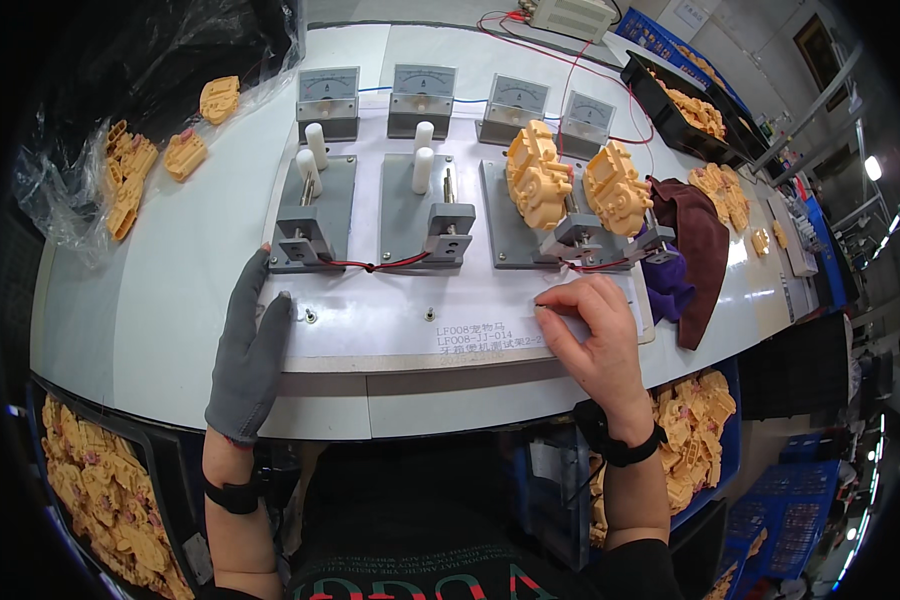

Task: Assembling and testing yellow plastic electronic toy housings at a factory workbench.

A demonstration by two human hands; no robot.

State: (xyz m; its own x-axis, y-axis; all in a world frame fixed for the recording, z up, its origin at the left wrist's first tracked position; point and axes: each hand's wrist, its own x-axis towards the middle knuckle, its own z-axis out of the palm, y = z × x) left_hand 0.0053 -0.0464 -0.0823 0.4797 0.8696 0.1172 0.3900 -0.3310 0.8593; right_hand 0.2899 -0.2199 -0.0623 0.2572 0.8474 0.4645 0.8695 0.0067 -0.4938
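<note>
- White tabletop spanning the middle of the frame, curved by the lens, carrying everything else.
- Pale base board at centre, lying flat on the tabletop, with printed text near its lower edge.
- Four grey test fixtures in a row on the board: far-left fixture and second fixture each with white cylindrical pegs; third fixture and fourth fixture each loaded.
- Clear plastic bag at upper left, spilling yellow moulded parts onto the tabletop.
- Four grey analogue meters in a line just behind the fixtures, upper centre.
- Bins of yellow parts at lower left and lower right, below the tabletop edge.
- Dark maroon cloth at right of centre, draped beside the fourth fixture.
- Two yellow toy housings and, upright on the third and fourth fixtures, side by side, nearly touching.
- Left hand, in a grey glove, flat and released, resting on the board's left edge below the far-left fixture; grasping nothing.
- Right hand, bare, fingers curled, fingertips pressed on the board right of centre, just below the third fixture; holding nothing visible.
- Red and black wires running between the fixture fronts.
</note>
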